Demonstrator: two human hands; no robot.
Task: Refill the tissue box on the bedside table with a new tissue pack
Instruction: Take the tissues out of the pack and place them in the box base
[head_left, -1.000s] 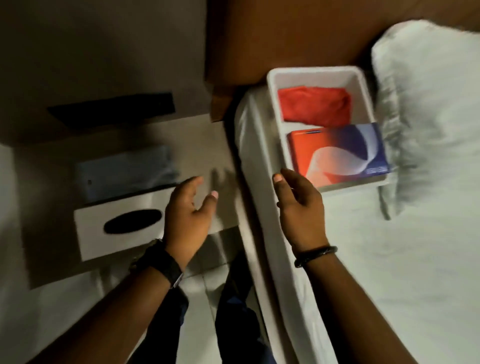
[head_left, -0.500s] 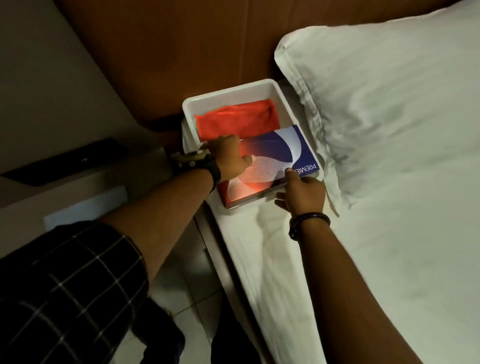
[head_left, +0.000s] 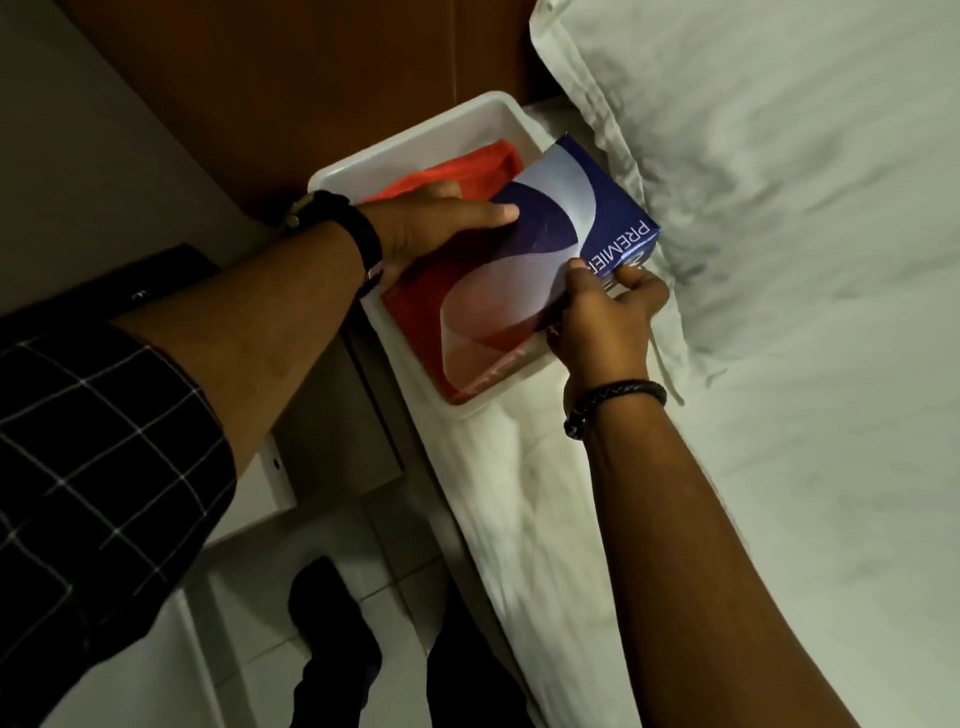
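The new tissue pack (head_left: 524, 270), red, white and blue with "PREMIER" printed on its end, is tilted up at its far end inside a white plastic tray (head_left: 415, 150) on the bed's edge. My left hand (head_left: 431, 223) grips the pack's left side, thumb on top. My right hand (head_left: 602, 312) holds its near right corner from below. The tissue box on the bedside table (head_left: 363, 410) is out of view, hidden behind my left arm.
A folded red cloth (head_left: 457, 171) lies in the tray's far half. A white pillow (head_left: 779, 156) presses against the tray's right side. The wooden headboard (head_left: 311, 78) stands behind. White sheet (head_left: 519, 493) covers the bed; tiled floor and my legs show below.
Both hands have closed on the tissue pack and raised its far, blue end off the tray. One second ago the hands were empty near the table and bed edge.
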